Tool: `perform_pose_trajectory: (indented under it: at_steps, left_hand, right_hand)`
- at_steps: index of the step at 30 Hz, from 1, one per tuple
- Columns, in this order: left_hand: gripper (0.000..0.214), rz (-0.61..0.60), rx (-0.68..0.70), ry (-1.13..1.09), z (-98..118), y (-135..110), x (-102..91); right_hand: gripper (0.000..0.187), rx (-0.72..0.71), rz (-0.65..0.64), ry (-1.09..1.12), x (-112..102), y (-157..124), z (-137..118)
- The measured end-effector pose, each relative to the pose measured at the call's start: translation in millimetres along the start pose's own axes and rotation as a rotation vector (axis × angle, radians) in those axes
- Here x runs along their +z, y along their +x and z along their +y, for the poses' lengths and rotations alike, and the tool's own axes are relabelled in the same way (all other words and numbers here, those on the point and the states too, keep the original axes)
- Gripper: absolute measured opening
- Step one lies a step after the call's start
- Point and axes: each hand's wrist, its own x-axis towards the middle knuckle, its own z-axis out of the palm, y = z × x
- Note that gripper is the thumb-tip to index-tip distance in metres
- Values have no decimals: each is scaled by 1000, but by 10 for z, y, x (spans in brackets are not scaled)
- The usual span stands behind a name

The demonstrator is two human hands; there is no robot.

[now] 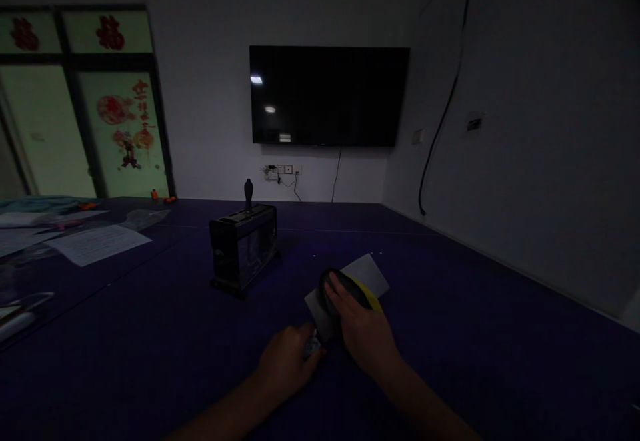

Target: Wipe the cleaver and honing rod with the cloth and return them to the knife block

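Observation:
On the dark purple table lies a pale rectangular sheet (367, 271). My right hand (364, 328) is on a rounded black-and-yellow thing (374, 300) over the middle of the sheet; its fingers lie along the top and grip it. Its exact kind is hard to make out in the dim light. At the sheet's near left corner, my left hand (286, 356) pinches a small pale grey, patterned thing (311, 346) between thumb and fingers. A bit of red shows by the left fingertips. The underside of the black-and-yellow thing is hidden.
Beyond my hands to the left stands a black box with a clear side (257, 248), a black handle (249, 194) rising from its top. Papers (100, 244) and clear plastic (143, 218) lie farther left. A cable (440, 124) hangs down the right wall.

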Motion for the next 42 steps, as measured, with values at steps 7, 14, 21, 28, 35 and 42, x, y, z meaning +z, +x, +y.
perform_pose_trajectory:
  at_steps: [7,14,21,28,35,42]
  left_hand:
    - [28,10,-8,6,-23,17,39]
    - [27,2,39,-22,-26,24,41]
    - [25,1,5,-15,-27,26,51]
    - [28,1,-9,-12,-2,20,22]
    - [37,-23,-36,14,8,22,10]
    - [34,-29,-30,2,21,13,-10]
  right_hand:
    - [71,-247,-5,41,56,-55,-172]
    - [70,-314,-11,107,32,-57,-174]
    - [68,-296,-20,96,26,-43,-151]
    - [70,-128,7,72,22,3,-15]
    - [66,81,71,31,26,47,211]
    - [63,220,137,74,50,68,396]
